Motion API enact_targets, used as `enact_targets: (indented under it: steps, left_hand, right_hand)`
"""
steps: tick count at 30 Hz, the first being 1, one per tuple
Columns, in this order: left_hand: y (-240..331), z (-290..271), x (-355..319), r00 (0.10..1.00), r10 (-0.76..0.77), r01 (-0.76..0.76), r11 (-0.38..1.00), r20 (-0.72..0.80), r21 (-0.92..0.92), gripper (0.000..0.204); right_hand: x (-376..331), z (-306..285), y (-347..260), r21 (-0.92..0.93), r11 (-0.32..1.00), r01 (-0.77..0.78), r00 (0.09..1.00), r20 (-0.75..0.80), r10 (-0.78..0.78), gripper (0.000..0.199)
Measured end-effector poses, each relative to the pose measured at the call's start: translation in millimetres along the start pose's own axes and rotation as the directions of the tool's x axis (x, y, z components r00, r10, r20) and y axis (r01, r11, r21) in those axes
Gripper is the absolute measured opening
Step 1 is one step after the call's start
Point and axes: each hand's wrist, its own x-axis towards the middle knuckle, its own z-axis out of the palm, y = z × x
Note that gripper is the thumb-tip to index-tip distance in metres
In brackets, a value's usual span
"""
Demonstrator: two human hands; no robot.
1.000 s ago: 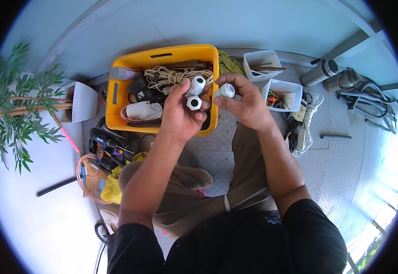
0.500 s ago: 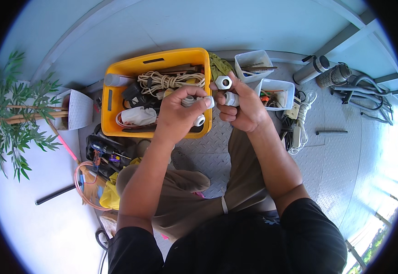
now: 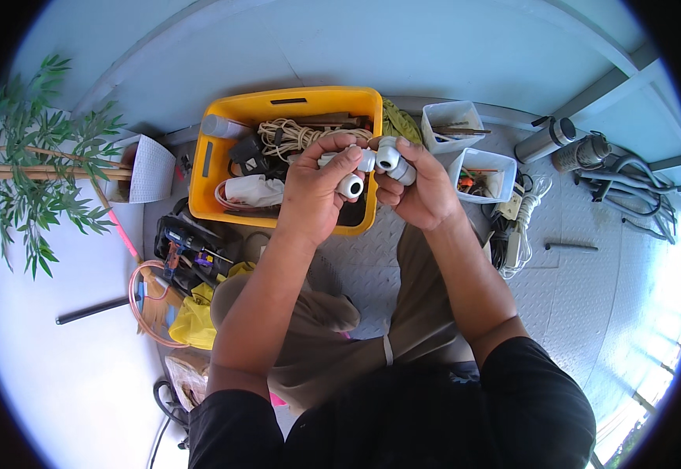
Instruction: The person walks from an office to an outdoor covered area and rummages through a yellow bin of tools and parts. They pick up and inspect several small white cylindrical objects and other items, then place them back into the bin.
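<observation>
My left hand is closed around white plastic cable glands. One cable gland shows its round dark opening below the thumb, and another white piece pokes out past the fingertips. My right hand grips a white cable gland with its hole turned up, plus a second, greyer gland beneath it. Both hands meet over the right edge of the yellow crate, fingertips almost touching. Fingers hide parts of the glands, so whether the pieces between the hands join I cannot tell.
Coiled beige cable and a black power adapter lie inside the crate. Two white bins stand beyond my right hand, near a white cable bundle. A cordless drill is left; flasks and grey hoses sit far right.
The view has shifted, so the surroundings sit further right. Both hands have drawn closer together, and the gland in my right hand has turned.
</observation>
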Motion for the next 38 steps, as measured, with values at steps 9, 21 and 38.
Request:
enact_targets:
  steps: [9, 21, 38]
  left_hand:
    - [-3.5, -8.8, -0.8, 0.996, -0.055, 0.03, 0.942, 0.065, 0.334, 0.026]
    - [-22.4, 0.5, 3.6, 0.993, -0.113, 0.093, 0.897, 0.019, 0.432, 0.036]
    - [-21.6, -17.0, 8.5, 0.984, -0.175, 0.163, 0.96, 0.033, 0.227, 0.052]
  right_hand:
    - [9.2, -20.0, -7.9, -0.235, 0.962, 0.14, 0.99, 0.043, -0.133, 0.043]
    - [16.4, -33.5, -6.3, -0.296, 0.937, 0.187, 0.978, -0.034, -0.206, 0.03]
    - [7.2, -20.6, -14.0, -0.594, 0.783, 0.185, 0.981, 0.069, -0.179, 0.036]
